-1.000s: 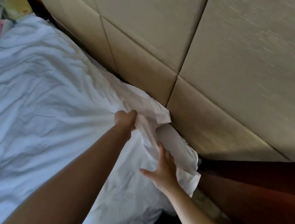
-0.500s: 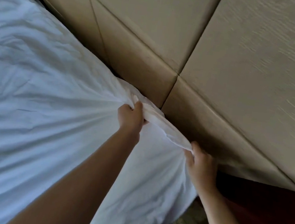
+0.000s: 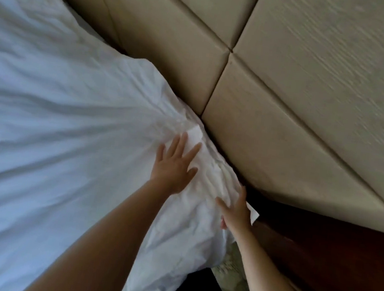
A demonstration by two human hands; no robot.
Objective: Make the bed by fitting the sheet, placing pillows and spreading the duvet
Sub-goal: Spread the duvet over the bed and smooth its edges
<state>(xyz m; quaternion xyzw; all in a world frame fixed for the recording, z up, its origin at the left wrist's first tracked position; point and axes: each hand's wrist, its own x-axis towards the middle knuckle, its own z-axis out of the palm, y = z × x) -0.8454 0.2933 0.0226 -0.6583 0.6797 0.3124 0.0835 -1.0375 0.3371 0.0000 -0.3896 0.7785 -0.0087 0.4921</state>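
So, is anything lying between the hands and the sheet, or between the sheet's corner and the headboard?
Nothing visible. The left hand and right hand lie flat directly on the sheet. Its bunched edge runs along the headboard; the narrow gap there is dark, with no object showing.

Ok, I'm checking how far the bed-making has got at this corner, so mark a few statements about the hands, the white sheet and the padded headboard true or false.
1. The left hand lies flat, fingers straight, on the crumpled white fabric sheet. True.
2. The right hand grips a bunched fold of the sheet. False: it rests open at the sheet's edge.
3. The sheet's corner lies beside the beige padded panel headboard. True.
4. A pillow lies by the hands. False: no pillow is in view.
5. The dark brown wooden furniture stands left of both hands. False: it is on their right.
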